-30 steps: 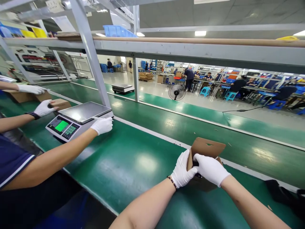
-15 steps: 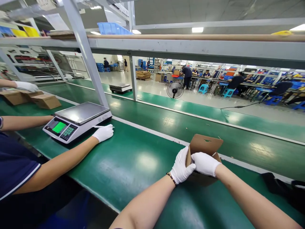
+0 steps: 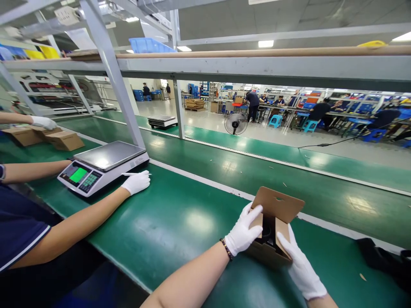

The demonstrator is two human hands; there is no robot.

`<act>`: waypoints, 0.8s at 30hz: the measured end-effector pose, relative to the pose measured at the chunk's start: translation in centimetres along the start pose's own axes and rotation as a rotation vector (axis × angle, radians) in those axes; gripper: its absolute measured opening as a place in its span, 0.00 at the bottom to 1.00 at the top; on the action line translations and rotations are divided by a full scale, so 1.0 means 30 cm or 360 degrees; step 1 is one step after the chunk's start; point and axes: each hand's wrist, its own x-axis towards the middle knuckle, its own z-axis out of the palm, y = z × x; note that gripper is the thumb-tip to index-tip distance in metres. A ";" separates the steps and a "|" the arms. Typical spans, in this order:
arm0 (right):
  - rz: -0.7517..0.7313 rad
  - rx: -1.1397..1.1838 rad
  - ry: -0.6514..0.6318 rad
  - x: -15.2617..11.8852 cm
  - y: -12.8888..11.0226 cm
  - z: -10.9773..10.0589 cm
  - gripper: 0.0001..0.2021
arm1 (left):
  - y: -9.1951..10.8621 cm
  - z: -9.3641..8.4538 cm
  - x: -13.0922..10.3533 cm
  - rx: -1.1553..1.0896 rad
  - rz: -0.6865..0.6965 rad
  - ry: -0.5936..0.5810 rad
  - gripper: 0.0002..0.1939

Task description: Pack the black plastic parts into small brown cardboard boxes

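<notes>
A brown cardboard box (image 3: 268,252) stands on the green bench before me, its lid raised at the back and side flaps up. Something black, which I cannot make out, lies inside. My left hand (image 3: 243,231), in a white glove, grips the box's left side, fingers over the left flap. On the opposite side my gloved right hand (image 3: 300,261) is closed on the right flap and wall, its fingers partly hidden behind them.
To the left, a co-worker's gloved hand (image 3: 137,183) holds a thin white stick beside a weighing scale (image 3: 111,156). Closed cardboard boxes (image 3: 66,140) lie beyond. A black strap-like thing (image 3: 379,259) rests at right. A conveyor belt (image 3: 221,160) runs behind the bench.
My right hand has come out from the box opening to its right side. The box has tipped slightly, so its inside and black contents now show. My left hand has shifted slightly down and left.
</notes>
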 end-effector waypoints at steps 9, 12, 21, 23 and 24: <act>-0.0879 -0.0217 0.0444 -0.022 0.109 -0.047 0.27 | -0.029 0.000 -0.007 0.0532 0.0851 0.0332 0.33; -0.1216 -0.0627 0.0077 -0.023 0.118 -0.118 0.33 | -0.012 -0.024 0.006 0.0680 0.0992 0.0151 0.42; -0.0944 -0.0681 0.0084 -0.074 0.135 -0.169 0.32 | 0.035 -0.009 0.006 0.0719 0.0982 -0.0100 0.33; -0.0939 -0.0530 0.0172 -0.076 0.133 -0.159 0.29 | 0.038 -0.007 0.006 0.0675 0.0982 0.0014 0.37; -0.0974 -0.0473 0.0200 -0.075 0.130 -0.154 0.28 | 0.039 -0.008 0.007 0.0668 0.0982 0.0057 0.39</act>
